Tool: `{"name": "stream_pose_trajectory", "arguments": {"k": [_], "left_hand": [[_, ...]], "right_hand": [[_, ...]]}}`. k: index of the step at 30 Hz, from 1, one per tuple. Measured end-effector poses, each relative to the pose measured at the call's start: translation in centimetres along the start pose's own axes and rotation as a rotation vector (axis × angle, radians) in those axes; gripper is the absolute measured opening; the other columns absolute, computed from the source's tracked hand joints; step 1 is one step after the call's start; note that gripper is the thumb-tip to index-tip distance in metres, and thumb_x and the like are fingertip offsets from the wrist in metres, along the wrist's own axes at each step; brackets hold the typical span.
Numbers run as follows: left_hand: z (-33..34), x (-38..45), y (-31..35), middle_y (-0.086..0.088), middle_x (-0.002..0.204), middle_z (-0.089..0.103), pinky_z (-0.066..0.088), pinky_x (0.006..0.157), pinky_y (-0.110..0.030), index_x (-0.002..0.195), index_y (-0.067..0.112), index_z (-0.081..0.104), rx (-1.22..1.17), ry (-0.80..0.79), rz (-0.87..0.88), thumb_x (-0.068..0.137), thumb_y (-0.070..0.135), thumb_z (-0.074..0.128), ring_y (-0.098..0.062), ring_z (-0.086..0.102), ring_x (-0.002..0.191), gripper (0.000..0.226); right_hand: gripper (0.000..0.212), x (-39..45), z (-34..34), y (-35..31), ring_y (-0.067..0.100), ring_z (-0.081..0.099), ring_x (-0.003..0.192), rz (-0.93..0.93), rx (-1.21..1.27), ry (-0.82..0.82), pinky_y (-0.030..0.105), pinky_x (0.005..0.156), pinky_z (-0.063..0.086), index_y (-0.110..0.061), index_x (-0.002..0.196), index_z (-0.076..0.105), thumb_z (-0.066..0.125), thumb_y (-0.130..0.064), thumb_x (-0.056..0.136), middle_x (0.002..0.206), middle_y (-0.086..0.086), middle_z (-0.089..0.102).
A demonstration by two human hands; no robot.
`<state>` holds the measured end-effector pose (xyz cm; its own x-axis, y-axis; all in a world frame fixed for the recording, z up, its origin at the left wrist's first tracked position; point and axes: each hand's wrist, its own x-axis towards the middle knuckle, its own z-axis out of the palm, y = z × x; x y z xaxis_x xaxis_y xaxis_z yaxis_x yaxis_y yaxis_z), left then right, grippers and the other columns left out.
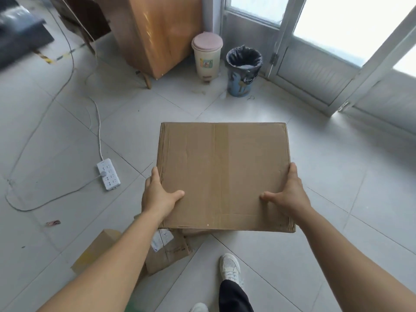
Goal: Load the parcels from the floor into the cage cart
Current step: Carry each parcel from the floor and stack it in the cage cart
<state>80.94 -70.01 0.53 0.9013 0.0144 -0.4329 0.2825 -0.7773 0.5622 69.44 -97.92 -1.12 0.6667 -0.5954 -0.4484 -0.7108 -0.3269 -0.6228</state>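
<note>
A large flat cardboard box (225, 174), sealed with brown tape down its middle, is held level above the tiled floor. My left hand (157, 194) grips its left edge, thumb on top and fingers wrapped under the side. My right hand (288, 194) grips the right edge the same way. Below the box on the floor lie a smaller brown parcel with a white label (167, 251) and another cardboard parcel (96, 248), partly hidden by my left forearm. No cage cart is in view.
A white power strip (108, 174) with trailing cables lies on the floor to the left. A wooden cabinet (157, 32), a pink-lidded bin (207, 57) and a lined waste bin (243, 70) stand ahead. Metal-framed glass doors (315, 64) fill the right. My white shoe (229, 266) is below.
</note>
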Motion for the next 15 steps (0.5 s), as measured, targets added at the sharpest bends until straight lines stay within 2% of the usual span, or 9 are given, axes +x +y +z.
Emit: {"name": "stream_pose_trajectory", "arguments": {"k": [3,11,15], "left_hand": [[-1.7,-2.8,2.2,-0.002,0.155,0.022,0.035,0.106,-0.040,0.154,0.025,0.004,-0.014,-0.004,0.112,0.079,0.031,0.076,-0.024,0.034,0.137,0.104],[-3.9,-10.8,8.5,-0.004,0.151,0.030,0.039,0.102,-0.044,0.154,0.023,0.008,0.010,-0.045,0.407,0.078,0.033,0.077,-0.027,0.039,0.133,0.103],[-3.2,-15.1,12.0,-0.006,0.145,0.037,0.040,0.102,-0.043,0.151,0.022,0.018,-0.016,-0.093,0.556,0.074,0.032,0.079,-0.026,0.042,0.129,0.099]], "right_hand": [[0.115,-4.1,-3.4,-0.4,0.028,0.047,0.124,-0.007,0.039,0.085,0.038,0.093,0.042,-0.027,0.153,0.006,0.085,-0.023,0.069,0.142,0.007,0.037],[0.104,-15.4,-12.0,1.2,0.024,0.052,0.107,0.021,0.142,0.340,0.039,0.088,0.048,-0.029,0.145,0.019,0.086,-0.025,0.066,0.133,0.005,0.044],[0.110,-20.8,-16.6,3.3,0.022,0.049,0.110,0.040,0.184,0.477,0.036,0.089,0.044,-0.029,0.151,0.011,0.085,-0.025,0.069,0.139,0.005,0.041]]}}
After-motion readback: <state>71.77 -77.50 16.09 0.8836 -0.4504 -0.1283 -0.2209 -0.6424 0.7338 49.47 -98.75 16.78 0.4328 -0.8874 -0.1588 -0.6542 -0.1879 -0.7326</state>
